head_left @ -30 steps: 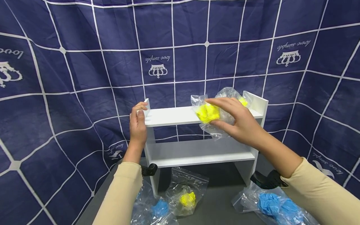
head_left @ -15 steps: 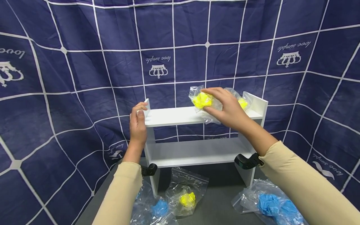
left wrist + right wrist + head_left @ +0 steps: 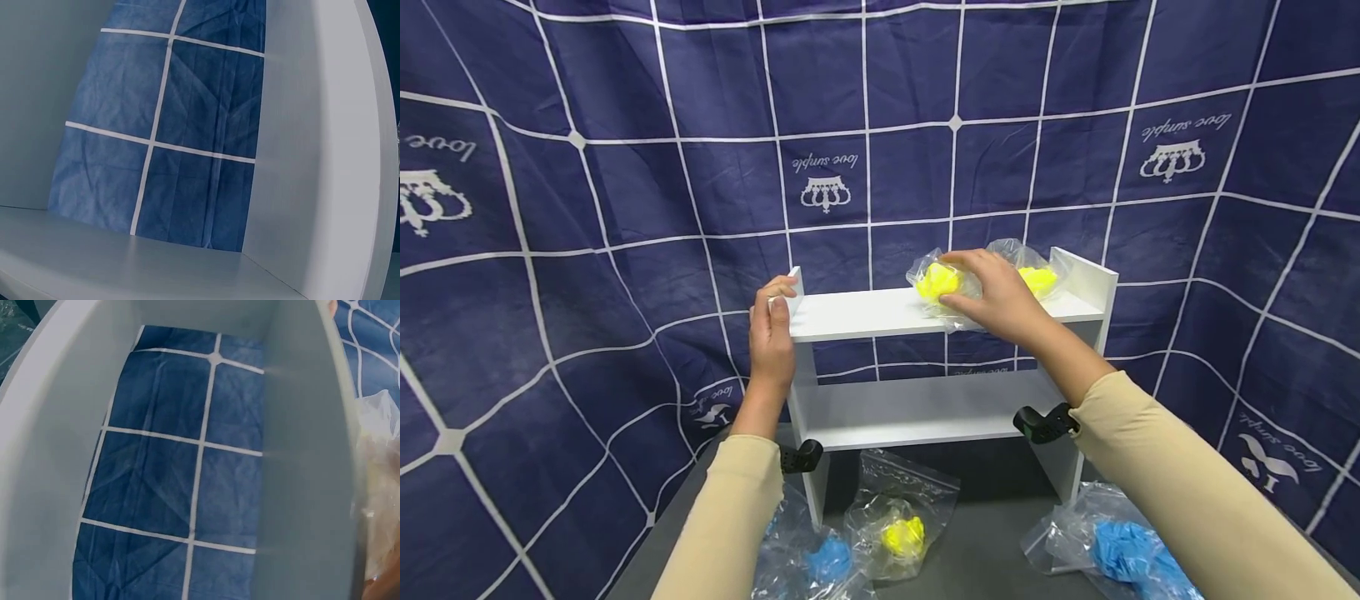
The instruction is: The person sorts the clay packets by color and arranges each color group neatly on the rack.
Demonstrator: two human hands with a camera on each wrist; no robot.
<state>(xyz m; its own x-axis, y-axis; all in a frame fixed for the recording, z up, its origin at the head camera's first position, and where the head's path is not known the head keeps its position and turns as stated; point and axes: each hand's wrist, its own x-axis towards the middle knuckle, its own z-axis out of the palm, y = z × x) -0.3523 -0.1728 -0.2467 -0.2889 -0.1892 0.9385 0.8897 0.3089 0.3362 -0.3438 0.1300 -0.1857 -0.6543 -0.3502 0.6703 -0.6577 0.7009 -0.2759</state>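
Observation:
My right hand (image 3: 996,296) pinches a clear plastic bag (image 3: 937,282) with a crumpled yellow thing inside, at the top board of a small white shelf (image 3: 857,312). Part of this bag (image 3: 380,425) shows at the right edge of the right wrist view. Just behind the hand, a second clear bag with yellow contents (image 3: 1037,282) sits at the right end of the top board. My left hand (image 3: 771,333) holds the upper end of the shelf's left side panel. The left wrist view shows only the shelf's boards (image 3: 350,150) and the cloth behind them.
Below the shelf, a zip bag with a yellow lump (image 3: 902,536) lies on the dark table (image 3: 977,550). Bags with blue contents lie at the front left (image 3: 829,560) and front right (image 3: 1123,550). A blue checked cloth (image 3: 910,167) hangs behind and at both sides.
My right hand has lifted the bag from in front of the top board's edge, then lowered it onto the board, shifting slightly left. The left hand stays on the side panel.

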